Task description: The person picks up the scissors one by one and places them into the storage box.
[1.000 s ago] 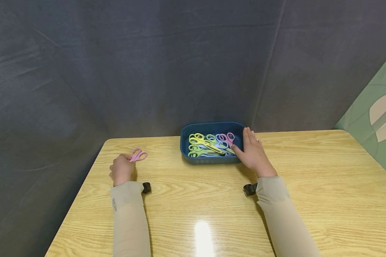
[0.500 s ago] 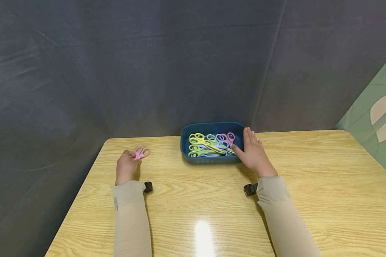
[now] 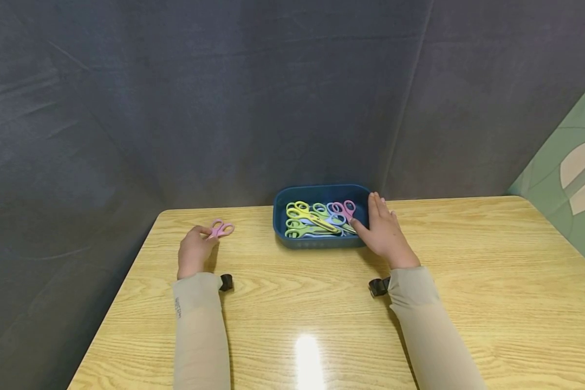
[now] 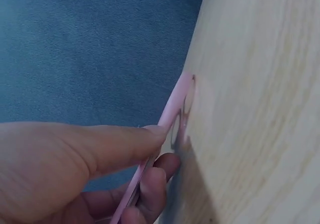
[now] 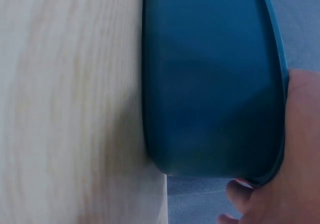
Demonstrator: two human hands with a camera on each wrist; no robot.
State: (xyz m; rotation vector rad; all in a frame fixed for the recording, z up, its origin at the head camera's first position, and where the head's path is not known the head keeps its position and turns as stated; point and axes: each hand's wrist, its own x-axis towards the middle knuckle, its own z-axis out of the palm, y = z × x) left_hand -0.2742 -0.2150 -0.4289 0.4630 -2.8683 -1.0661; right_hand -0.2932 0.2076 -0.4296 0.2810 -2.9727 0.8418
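Between thumb and fingers, my left hand (image 3: 195, 252) pinches a pair of pink scissors (image 3: 219, 230) at the table's far left. Its handle loops point away from the hand; in the left wrist view, the scissors (image 4: 175, 102) tilt, with the loop end at or just above the tabletop. The blades are mostly hidden in the fingers. My right hand (image 3: 387, 235) holds the right end of a dark blue bin (image 3: 317, 244), thumb over the rim and fingers outside. Inside lie yellow scissors (image 3: 304, 215), pink scissors (image 3: 343, 208) and several green and blue ones, overlapping.
The wooden table (image 3: 268, 303) carries the bin near its back edge. Behind hangs a dark grey curtain (image 3: 273, 103). A green patterned surface (image 3: 580, 179) borders the table on the right. Each wrist wears a small black camera.
My left hand has shifted slightly to the right with the pink scissors, whose loops have moved right and a little away. The right hand and the bin have stayed put.
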